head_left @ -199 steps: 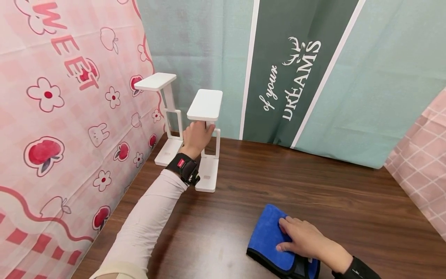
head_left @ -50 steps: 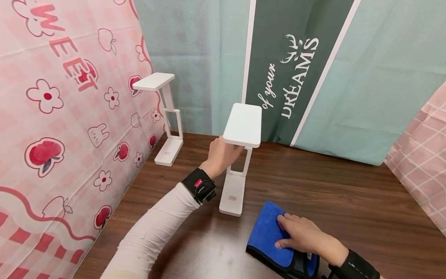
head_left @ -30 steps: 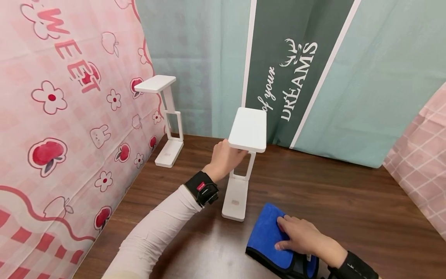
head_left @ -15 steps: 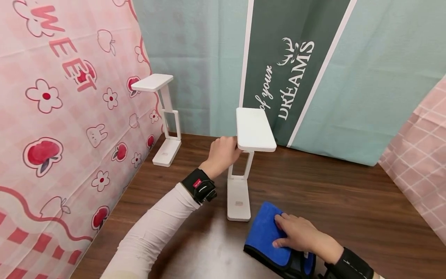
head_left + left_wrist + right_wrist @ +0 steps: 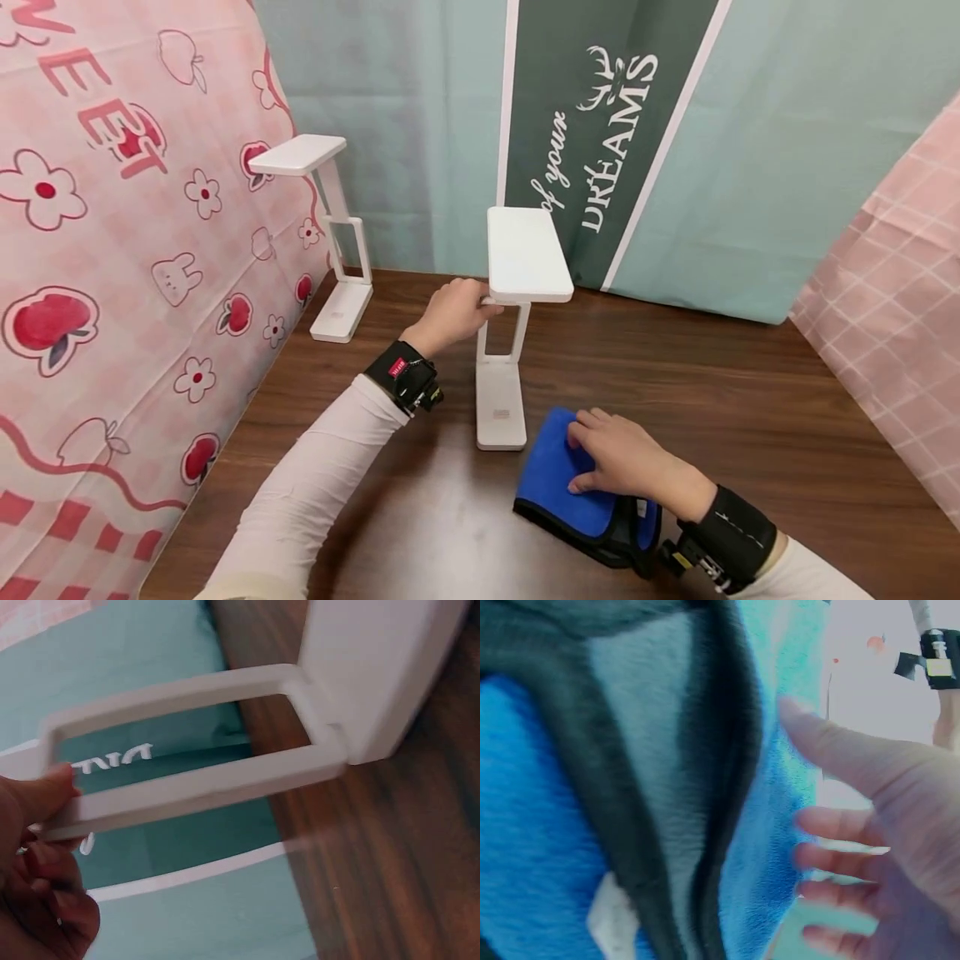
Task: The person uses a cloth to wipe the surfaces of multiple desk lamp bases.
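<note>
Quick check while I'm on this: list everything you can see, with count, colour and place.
Near stand: one, white, at the left hand, mid-table
Far stand: one, white, back left of the table
Folded cloth: one, blue with black edging, near side of the table
Table: one, brown, under the work
Fruit-print sheet: one, pink and red, left side
Lettered sheet: one, teal and dark green, behind
Grid sheet: one, pink, right side
Left hand: one, pinching the near stand's frame
Right hand: one, over the folded cloth
Wrist straps: two, black, one per wrist
Sleeves: two, pale, on the forearms
</note>
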Tool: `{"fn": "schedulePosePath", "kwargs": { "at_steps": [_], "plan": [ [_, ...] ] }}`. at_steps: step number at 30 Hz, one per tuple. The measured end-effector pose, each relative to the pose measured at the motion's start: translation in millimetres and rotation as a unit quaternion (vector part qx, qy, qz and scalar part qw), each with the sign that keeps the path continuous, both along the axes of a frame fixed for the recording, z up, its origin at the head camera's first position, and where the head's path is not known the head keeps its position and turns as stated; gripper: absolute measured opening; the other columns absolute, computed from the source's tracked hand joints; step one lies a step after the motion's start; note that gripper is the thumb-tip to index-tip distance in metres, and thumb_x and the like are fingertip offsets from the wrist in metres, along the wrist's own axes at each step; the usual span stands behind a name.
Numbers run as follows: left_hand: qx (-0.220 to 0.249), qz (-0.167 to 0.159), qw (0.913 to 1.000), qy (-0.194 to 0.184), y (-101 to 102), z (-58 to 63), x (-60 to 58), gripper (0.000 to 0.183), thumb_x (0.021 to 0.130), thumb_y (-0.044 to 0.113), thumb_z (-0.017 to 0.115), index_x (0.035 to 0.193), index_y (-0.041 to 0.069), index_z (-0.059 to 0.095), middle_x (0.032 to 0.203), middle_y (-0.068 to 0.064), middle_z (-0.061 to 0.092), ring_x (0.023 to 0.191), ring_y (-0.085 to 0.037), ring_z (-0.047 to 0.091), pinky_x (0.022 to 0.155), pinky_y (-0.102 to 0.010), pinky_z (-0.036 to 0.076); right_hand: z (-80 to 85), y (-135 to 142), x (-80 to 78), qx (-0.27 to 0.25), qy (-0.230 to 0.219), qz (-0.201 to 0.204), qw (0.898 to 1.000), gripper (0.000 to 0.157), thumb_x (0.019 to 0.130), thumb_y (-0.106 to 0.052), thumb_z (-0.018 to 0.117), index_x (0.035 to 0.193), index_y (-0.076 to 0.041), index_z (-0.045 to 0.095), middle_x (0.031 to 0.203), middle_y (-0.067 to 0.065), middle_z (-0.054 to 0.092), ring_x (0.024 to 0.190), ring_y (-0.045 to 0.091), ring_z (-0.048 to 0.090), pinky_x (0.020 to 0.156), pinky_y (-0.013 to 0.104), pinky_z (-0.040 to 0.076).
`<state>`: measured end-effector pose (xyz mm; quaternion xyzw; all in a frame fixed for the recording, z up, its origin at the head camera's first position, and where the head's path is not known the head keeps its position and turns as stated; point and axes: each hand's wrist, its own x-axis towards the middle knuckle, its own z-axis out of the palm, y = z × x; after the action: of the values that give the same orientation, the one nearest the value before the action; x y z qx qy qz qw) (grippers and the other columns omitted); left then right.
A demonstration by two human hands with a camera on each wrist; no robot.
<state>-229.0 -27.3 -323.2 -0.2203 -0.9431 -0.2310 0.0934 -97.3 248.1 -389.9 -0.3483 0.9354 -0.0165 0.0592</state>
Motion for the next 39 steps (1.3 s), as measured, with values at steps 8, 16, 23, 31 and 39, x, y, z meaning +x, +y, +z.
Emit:
{"fn": "schedulePosePath", "kwargs": {
  "at_steps": [8,16,23,31,39],
  "plan": [
    [-0.016,-0.009,0.9998,-0.011,-1.2,0.3,-4.0,0.025,0.093,0.034,0.065,0.103,0.014,0.076,0.084,0.0,0.074,0.062,-0.013,0.056,0.054,-0.028,0.037,-2.4,-14.8,-6.6,0.012,-0.07,0.053,0.996,0.081,0.071,-0.054,0.08,0.138,-0.018,0.052,0.144,0.003,0.052,0.141,0.028,0.04,0.107,0.056,0.036],
    [-0.016,-0.019,0.9996,-0.015,-1.4,0.7,-3.0,0.029,0.095,0.036,0.061,0.108,0.014,0.074,0.084,-0.002,0.074,0.062,-0.013,0.059,0.054,-0.027,0.038,-11.9,-15.9,-8.2,0.006,-0.007,0.108,0.994,0.047,0.073,-0.053,0.078,0.104,-0.021,0.068,0.109,-0.004,0.062,0.114,0.02,0.054,0.101,0.053,0.04],
    [-0.013,-0.017,0.9996,-0.016,-1.9,-0.4,-2.8,0.024,0.096,0.034,0.062,0.103,0.016,0.075,0.075,0.0,0.069,0.059,-0.013,0.053,0.054,-0.028,0.037,-6.0,-12.3,-5.9,-0.031,-0.078,0.11,0.99,0.024,0.082,-0.038,0.076,0.086,-0.023,0.057,0.069,-0.015,0.05,0.073,0.007,0.061,0.089,0.042,0.053],
    [-0.004,-0.024,0.9995,-0.018,-4.7,-2.0,-3.6,0.023,0.097,0.034,0.06,0.105,0.017,0.074,0.074,-0.001,0.068,0.06,-0.014,0.054,0.054,-0.028,0.036,10.7,-21.0,-17.8,-0.087,-0.118,0.057,0.988,0.029,0.095,-0.041,0.06,0.112,-0.018,0.055,0.06,-0.015,0.042,0.047,-0.005,0.042,0.045,0.017,0.033],
    [-0.004,-0.026,0.9994,-0.021,-4.7,-1.9,-4.3,0.026,0.097,0.034,0.059,0.106,0.014,0.074,0.08,-0.004,0.07,0.063,-0.014,0.059,0.054,-0.027,0.039,22.5,-41.8,-41.0,-0.197,-0.071,0.05,0.976,0.045,0.098,-0.026,0.058,0.138,-0.015,0.04,0.109,0.006,0.067,0.064,-0.002,0.06,0.058,0.021,0.05]
  ]
}}
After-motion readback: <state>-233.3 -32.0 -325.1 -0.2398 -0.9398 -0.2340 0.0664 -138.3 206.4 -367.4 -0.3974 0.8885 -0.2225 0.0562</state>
